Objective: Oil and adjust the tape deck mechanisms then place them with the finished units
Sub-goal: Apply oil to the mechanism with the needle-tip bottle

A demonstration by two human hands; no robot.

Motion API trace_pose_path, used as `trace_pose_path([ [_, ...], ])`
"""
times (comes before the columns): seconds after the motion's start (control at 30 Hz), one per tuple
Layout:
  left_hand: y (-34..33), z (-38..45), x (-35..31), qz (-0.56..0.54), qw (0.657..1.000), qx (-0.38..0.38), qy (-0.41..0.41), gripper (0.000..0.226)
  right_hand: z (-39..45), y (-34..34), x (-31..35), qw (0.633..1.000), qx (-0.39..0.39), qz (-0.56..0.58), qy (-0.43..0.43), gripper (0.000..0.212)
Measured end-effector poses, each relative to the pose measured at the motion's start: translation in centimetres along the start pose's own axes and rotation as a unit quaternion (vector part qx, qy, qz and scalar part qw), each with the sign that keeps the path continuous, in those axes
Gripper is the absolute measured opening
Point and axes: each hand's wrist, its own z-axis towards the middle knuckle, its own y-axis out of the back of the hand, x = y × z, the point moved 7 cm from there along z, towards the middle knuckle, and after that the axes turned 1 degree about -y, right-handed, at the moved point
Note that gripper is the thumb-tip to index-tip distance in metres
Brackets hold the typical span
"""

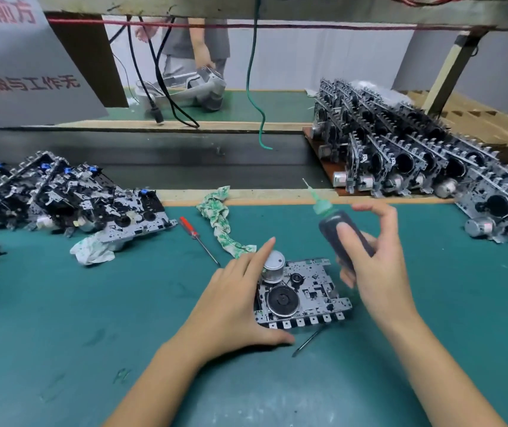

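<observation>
Two bare forearms reach up from the bottom of the frame over the green tabletop (61, 318). The left hand (234, 306) lies flat beside the tape deck mechanism (303, 295) at lower centre, its fingers straight and loosely spread against the left edge and the thumb along the near edge, apparently to keep the unit from sliding. The right hand (376, 266) holds a dark oil bottle (343, 238) just right of the mechanism, thumb and lower fingers pinching the body while the upper fingers arch free; the green nozzle points up and away, so oiling looks not yet begun. A red-handled screwdriver (198, 240) lies left of centre, within reach for adjusting, beside a crumpled rag (220, 217). A loose heap of mechanisms (71, 195) sits at mid-left; orderly rows of units (407, 155) at upper right are likely the finished ones.
</observation>
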Motion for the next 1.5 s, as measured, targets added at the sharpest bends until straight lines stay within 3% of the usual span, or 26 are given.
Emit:
trace_pose_path([
  [0.1, -0.2, -0.1, 0.4, -0.047, 0.999, 0.0, -0.002, 0.128, -1.2, -1.4, -0.8, 0.989, -0.002, 0.131, -0.07, 0.03],
  [0.2, -0.4, -0.2, 1.0, -0.072, 0.997, 0.008, 0.003, 0.127, -1.7, -1.5, -1.9, 0.936, -0.064, 0.316, -0.139, 0.022],
  [0.27, -0.6, -0.2, 1.0, -0.062, 0.998, 0.011, -0.005, 0.125, -1.9, -1.1, -2.0, 0.926, -0.092, 0.342, -0.134, 0.021],
  [0.4, -0.4, 0.0, 0.8, -0.042, 0.999, 0.005, -0.01, 0.11, -2.8, -2.2, -1.9, 0.953, -0.067, 0.274, -0.112, 0.012],
  [0.57, -0.3, 0.1, 0.7, -0.044, 0.999, -0.001, -0.008, 0.105, -4.5, -4.1, -3.1, 0.982, -0.067, 0.14, -0.105, 0.049],
  [0.7, -0.3, 0.0, 0.7, -0.047, 0.999, 0.0, -0.008, 0.104, -5.0, -3.9, -4.0, 0.987, -0.09, 0.091, -0.101, 0.028],
  [1.17, 0.0, 0.0, 0.5, -0.048, 0.999, -0.003, -0.013, 0.102, -4.7, -4.1, -3.4, 0.992, -0.076, 0.061, -0.079, 0.022],
  [1.37, -0.1, 0.0, 0.4, -0.043, 0.999, -0.002, -0.016, 0.103, -4.7, -4.1, -3.3, 0.992, -0.078, 0.065, -0.076, 0.036],
  [1.5, -0.1, 0.0, 0.4, -0.047, 0.999, -0.005, -0.018, 0.103, -4.7, -4.1, -3.4, 0.993, -0.069, 0.06, -0.078, 0.029],
])
